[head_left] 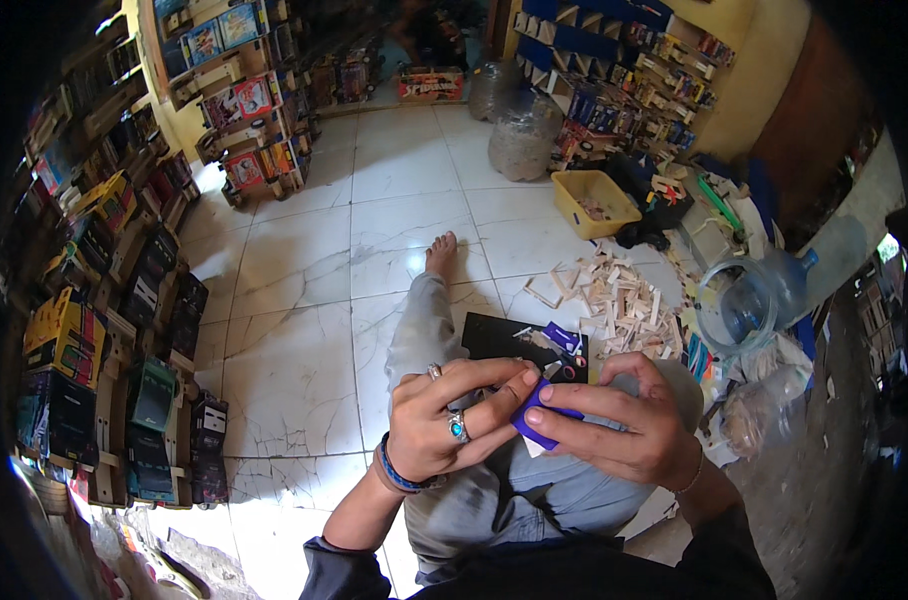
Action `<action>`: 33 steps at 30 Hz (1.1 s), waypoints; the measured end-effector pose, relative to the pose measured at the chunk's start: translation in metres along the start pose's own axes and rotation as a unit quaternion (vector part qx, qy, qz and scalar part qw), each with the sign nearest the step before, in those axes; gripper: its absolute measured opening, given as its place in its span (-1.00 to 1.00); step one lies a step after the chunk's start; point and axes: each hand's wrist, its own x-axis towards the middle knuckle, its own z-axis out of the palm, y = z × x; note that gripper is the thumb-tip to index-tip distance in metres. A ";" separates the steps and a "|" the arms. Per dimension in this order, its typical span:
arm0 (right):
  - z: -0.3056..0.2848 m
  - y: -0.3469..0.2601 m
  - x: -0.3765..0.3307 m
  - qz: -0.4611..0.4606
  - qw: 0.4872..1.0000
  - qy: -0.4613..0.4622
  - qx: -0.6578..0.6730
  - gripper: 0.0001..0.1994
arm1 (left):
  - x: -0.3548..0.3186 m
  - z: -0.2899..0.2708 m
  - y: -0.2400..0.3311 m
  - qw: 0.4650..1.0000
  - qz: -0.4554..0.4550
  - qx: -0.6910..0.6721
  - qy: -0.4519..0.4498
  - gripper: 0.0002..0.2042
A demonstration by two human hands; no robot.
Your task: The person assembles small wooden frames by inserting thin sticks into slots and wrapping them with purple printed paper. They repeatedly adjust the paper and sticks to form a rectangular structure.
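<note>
A small purple piece, perhaps card (527,428), is held above my lap between both hands, with a pale edge showing at its lower end. My left hand (454,412), wearing rings and a blue bracelet, pinches its left side. Fingers of my right hand (624,425) press on its right side and top. Just beyond the hands lies a black board (486,338). On it rest another purple piece (562,337), some white scraps and dark round loops that look like scissor handles, partly hidden by my fingers.
Small wooden pieces (629,305) lie heaped on the tiled floor beyond my right hand. Behind them stand a yellow basin (594,203) and large plastic bottles (524,135). A clear water jug (774,285) is at right. Stacked wooden toy-like vehicles (154,390) line the left.
</note>
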 end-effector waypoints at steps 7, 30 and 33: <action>0.011 0.016 0.005 0.022 0.999 -0.003 -0.044 -0.61 | 0.010 0.004 -0.017 0.998 -0.056 -0.029 0.001 -0.71; 0.071 0.148 -0.070 0.374 0.816 0.200 0.392 -0.83 | 0.044 0.118 -0.065 0.677 -0.531 -0.502 -0.092 -0.65; 0.071 0.160 -0.074 0.368 0.819 0.153 0.413 -0.81 | 0.043 0.125 -0.073 0.702 -0.507 -0.490 -0.096 -0.68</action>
